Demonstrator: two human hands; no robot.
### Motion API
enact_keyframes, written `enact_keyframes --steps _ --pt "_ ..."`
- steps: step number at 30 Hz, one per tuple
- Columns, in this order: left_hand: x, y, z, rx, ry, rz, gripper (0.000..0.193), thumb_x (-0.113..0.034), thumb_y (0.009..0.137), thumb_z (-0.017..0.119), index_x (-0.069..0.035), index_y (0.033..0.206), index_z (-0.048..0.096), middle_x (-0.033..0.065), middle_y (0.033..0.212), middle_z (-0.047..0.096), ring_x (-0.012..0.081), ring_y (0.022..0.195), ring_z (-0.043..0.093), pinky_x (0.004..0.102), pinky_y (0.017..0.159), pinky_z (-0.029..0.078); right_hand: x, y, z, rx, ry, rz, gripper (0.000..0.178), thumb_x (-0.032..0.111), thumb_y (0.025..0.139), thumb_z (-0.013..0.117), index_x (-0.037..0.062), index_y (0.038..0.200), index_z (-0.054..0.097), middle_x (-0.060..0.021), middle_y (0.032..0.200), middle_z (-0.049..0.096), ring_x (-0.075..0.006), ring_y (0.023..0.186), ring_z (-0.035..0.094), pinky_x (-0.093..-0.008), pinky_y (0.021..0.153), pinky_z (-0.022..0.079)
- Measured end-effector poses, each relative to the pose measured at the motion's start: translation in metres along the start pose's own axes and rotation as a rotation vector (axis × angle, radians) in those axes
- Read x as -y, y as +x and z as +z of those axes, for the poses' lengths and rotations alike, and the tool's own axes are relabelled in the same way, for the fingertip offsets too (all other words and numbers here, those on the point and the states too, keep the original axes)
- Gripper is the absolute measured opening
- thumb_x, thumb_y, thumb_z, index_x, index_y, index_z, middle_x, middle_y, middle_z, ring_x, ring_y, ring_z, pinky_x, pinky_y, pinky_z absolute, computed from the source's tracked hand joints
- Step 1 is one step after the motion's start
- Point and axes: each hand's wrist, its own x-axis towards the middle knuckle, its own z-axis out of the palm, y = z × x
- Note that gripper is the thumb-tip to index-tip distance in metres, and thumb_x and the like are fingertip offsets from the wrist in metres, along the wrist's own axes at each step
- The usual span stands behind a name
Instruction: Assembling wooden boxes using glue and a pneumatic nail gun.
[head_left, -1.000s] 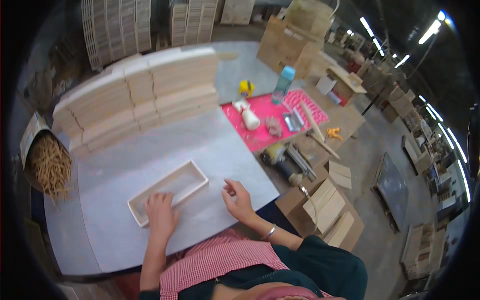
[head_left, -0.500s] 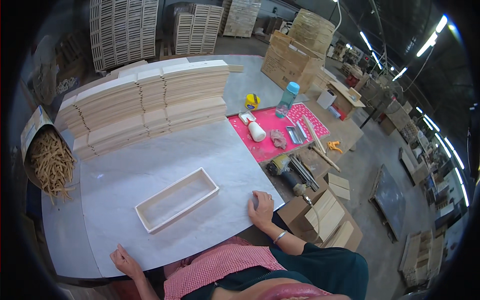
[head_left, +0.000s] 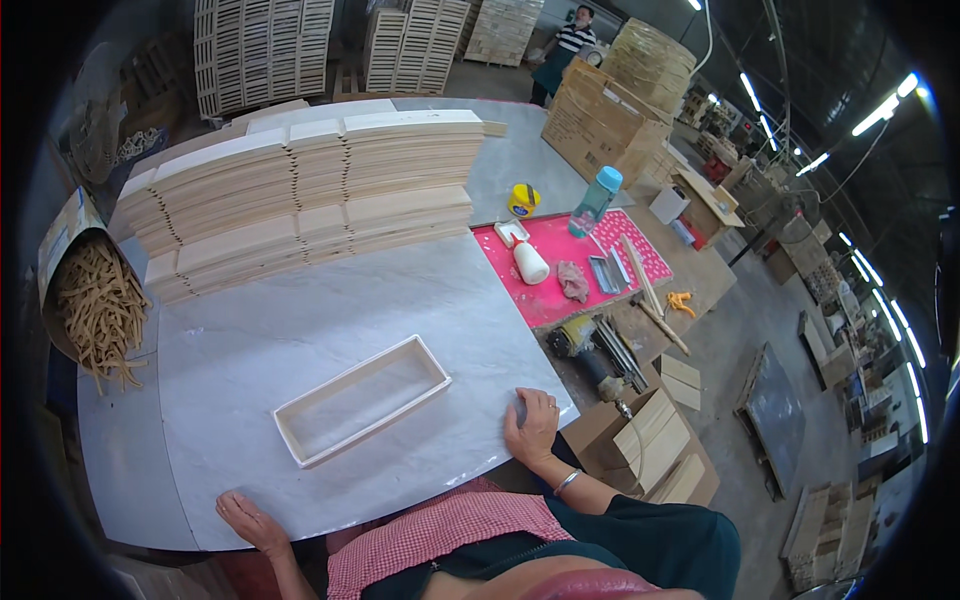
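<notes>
A long rectangular frame of pale wood (head_left: 362, 445) lies flat on the grey tabletop (head_left: 390, 300), and the tabletop shows through it. Near the table's front edge, my left hand (head_left: 252, 522) rests with its fingers stretched out and holds nothing. My right hand (head_left: 533, 428) lies on the table's right front edge, thumb and fingers apart around a dark gap, with no object visible in it. Both hands are apart from the frame, which sits between them.
Stacked grooved wood slats (head_left: 320, 190) line the back of the table. A container of tan strips (head_left: 98, 300) leans at the left. On a pink mat (head_left: 515, 290) stand a white bottle (head_left: 531, 262) and a blue bottle (head_left: 596, 202). A nail gun (head_left: 590, 355) lies nearer.
My left hand's fingers have uncurled and now lie flatter on the table edge. The whole view has shifted slightly, and a person now shows at the back. The frame stays in place.
</notes>
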Motion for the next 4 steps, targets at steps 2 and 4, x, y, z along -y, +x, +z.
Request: enact_keyframes --steps 2,4 --pt "0.0006 0.0010 -0.0006 0.009 0.011 -0.001 0.023 -0.014 0.108 0.035 0.001 0.093 0.043 0.0155 0.091 0.044 0.0320 0.086 0.041 0.0440 0.086 0.038 -0.0009 -0.0002 0.0009 0.006 0.004 -0.004 0.035 0.011 0.080 0.067 0.0058 0.114 0.062 -0.0115 0.111 0.064 -0.0302 0.096 0.058 -0.0374 0.086 0.044" --pt "0.0026 0.0021 -0.0005 0.033 0.026 -0.002 0.023 -0.015 0.108 0.036 0.000 0.093 0.042 0.0153 0.093 0.045 0.0320 0.086 0.042 0.0442 0.086 0.038 -0.0029 -0.0002 0.0023 0.013 0.001 -0.009 0.037 0.012 0.079 0.067 0.0060 0.116 0.062 -0.0116 0.112 0.064 -0.0308 0.097 0.058 -0.0377 0.086 0.044"
